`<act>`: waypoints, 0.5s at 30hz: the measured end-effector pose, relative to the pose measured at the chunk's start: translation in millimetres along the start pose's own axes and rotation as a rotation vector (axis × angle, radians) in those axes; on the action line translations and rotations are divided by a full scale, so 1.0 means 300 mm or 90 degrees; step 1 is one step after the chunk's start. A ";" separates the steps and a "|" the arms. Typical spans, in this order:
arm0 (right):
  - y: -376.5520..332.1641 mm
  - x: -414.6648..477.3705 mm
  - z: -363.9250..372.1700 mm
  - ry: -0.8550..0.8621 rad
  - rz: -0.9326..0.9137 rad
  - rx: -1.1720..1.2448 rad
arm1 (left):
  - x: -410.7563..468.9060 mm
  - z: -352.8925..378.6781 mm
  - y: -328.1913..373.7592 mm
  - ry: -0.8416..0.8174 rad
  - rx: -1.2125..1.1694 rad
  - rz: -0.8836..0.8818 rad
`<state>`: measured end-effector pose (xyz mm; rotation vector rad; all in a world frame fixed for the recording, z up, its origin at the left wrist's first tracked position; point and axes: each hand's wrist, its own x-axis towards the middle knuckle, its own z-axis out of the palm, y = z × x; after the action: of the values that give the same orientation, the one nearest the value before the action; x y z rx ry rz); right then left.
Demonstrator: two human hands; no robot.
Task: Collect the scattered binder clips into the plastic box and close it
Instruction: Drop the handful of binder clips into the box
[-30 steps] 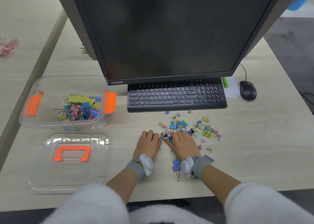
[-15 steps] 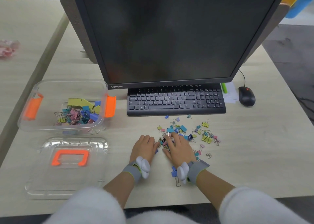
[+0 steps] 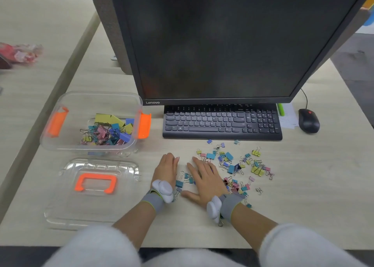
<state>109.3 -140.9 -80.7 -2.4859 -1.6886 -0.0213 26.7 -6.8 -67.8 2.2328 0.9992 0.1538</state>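
We log the desk (image 3: 313,185) and the monitor (image 3: 222,44) on it. The clear plastic box (image 3: 97,102) sits at left, uncovered, with its lid (image 3: 97,210) flat just in front and the keyboard (image 3: 222,123) to its right. Left hand (image 3: 167,168) and right hand (image 3: 204,178) lie palm-down, fingers straight, gripping nothing. The right hand is over scattered binder clips (image 3: 228,159), and more lie in the box.

Monitor (image 3: 222,44): top cut off by frame edge. Binder clips (image 3: 230,169): some hidden under right hand (image 3: 204,178). Red packet (image 3: 18,52): blurred, unidentifiable.
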 end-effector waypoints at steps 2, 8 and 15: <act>-0.009 0.008 0.004 -0.006 -0.023 -0.013 | -0.001 -0.011 -0.025 -0.008 -0.015 -0.025; -0.059 0.038 0.021 0.003 -0.056 -0.018 | -0.011 -0.058 -0.079 -0.020 -0.031 -0.042; -0.115 0.049 0.061 -0.018 -0.101 0.030 | -0.030 -0.118 -0.088 -0.020 -0.017 -0.033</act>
<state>81.5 -112.7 -93.9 -2.3236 -1.8709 0.0365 -8.7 18.3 -55.7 2.1772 1.0306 0.1073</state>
